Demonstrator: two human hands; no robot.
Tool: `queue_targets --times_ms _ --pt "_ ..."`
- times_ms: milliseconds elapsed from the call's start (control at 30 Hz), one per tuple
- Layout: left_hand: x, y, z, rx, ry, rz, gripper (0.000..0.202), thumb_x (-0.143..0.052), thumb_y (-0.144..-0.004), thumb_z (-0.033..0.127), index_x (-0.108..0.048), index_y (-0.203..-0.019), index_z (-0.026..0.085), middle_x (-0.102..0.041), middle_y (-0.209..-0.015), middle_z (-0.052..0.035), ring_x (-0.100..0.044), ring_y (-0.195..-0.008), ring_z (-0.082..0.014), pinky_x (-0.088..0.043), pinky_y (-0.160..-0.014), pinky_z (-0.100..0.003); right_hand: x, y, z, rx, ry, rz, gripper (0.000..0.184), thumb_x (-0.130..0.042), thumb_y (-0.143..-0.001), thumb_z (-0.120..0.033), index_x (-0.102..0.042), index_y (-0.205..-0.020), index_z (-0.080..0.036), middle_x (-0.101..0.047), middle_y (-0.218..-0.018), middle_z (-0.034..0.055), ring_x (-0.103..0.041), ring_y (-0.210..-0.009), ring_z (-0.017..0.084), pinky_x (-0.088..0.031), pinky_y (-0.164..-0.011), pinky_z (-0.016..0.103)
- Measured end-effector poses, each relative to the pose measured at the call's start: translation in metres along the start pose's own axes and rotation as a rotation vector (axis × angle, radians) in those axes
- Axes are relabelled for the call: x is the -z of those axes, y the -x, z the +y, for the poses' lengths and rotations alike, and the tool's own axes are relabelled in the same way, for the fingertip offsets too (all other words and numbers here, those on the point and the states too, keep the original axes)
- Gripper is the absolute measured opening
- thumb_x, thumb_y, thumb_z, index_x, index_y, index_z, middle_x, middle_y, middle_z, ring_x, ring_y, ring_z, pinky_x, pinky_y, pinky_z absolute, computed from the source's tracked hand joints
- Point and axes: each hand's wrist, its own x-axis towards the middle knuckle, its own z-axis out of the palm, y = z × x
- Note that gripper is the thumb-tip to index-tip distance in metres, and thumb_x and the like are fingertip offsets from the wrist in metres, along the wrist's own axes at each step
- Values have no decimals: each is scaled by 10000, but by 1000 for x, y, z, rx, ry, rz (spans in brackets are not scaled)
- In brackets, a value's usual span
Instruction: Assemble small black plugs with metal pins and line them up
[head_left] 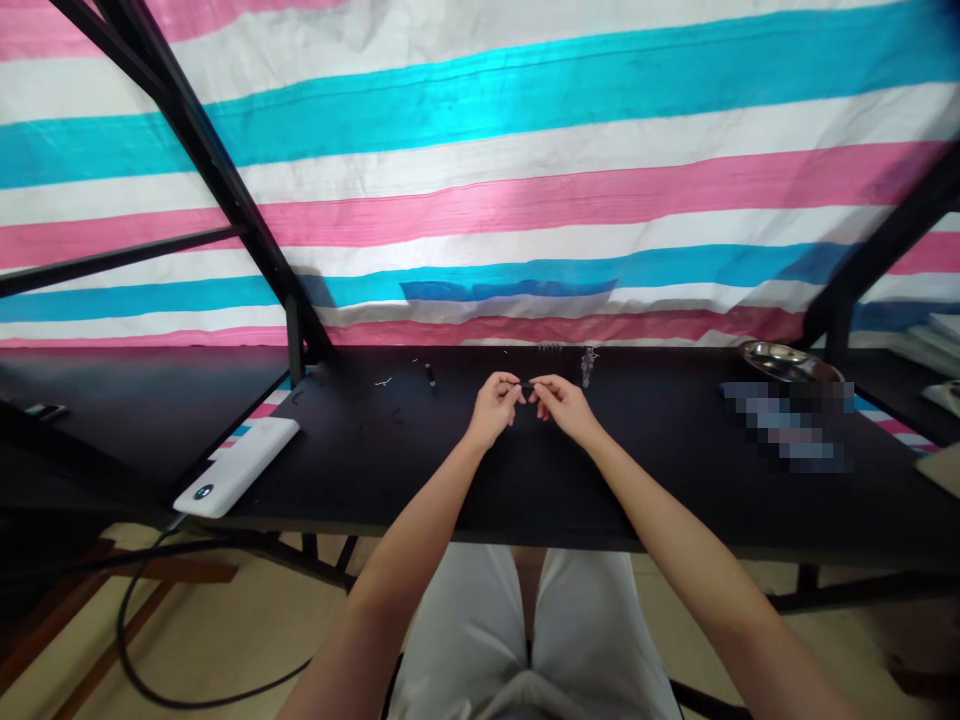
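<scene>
My left hand (pixel 495 402) and my right hand (pixel 561 402) meet over the middle of a black table (pixel 660 490). Both are closed in a pinch on a small dark part (pixel 526 386) held between the fingertips; it is too small to name. A short dark piece (pixel 430 377) lies on the table to the left of my hands. A small silvery cluster of bits (pixel 589 364) lies just beyond my right hand.
A white power bank (pixel 238 464) with a dark cable (pixel 142 650) lies at the table's left edge. A metal dish (pixel 784 360) stands at the far right. Black frame bars (pixel 202 160) rise at the left, before a striped pink, white and blue tarp (pixel 525 150).
</scene>
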Motion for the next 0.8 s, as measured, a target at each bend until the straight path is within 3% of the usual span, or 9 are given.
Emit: queue_targets --times_ms 133,367,800 --pt "-3 3 2 12 22 15 313 -589 -745 411 -446 -879 167 -577 -621 45 -388 -292 -24 -277 -319 -171 -1 1 -6 5 -118 119 364 -626 -700 -506 -593 -848 -175 -583 -609 -15 -482 -437 81 -411 -444 243" --pt "-2 3 3 21 15 4 327 -601 -736 402 -463 -907 160 -598 -658 35 -417 -301 -28 -300 -330 -173 -2 1 -6 -30 -192 126 356 -670 -663 -490 -573 -785 -170 -599 -620 -10 -501 -457 86 -428 -487 255" --pt "0 2 2 30 -111 40 296 -588 -742 391 -531 -887 139 -585 -602 25 -424 -312 -37 -306 -339 -170 -4 3 -6 42 -43 166 351 -606 -714 -516 -562 -776 -173 -598 -620 0 -499 -474 91 -411 -506 252"
